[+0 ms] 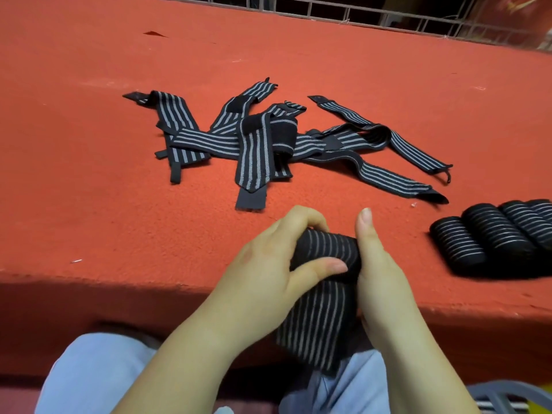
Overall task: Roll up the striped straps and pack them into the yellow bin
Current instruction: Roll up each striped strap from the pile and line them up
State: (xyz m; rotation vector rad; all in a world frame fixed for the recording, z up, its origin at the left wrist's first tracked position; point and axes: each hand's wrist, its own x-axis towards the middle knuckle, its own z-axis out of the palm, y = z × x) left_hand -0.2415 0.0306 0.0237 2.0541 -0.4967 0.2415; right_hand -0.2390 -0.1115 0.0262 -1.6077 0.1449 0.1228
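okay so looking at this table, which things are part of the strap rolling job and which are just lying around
Part of the job:
left hand and right hand, both gripping the half-rolled strap
loose straps
finished rolls
yellow bin, only a corner showing

Just lying about:
white scrap on the red cloth
railing

table (89,204): red felt-like cloth, matt, fuzzy | striped straps (257,141): woven elastic cloth, ribbed, matt | trousers (89,377): smooth pale-blue cloth

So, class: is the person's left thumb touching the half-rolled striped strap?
Touching. The head view shows the left hand with its thumb pressed flat across the half-rolled striped strap, no gap between them.
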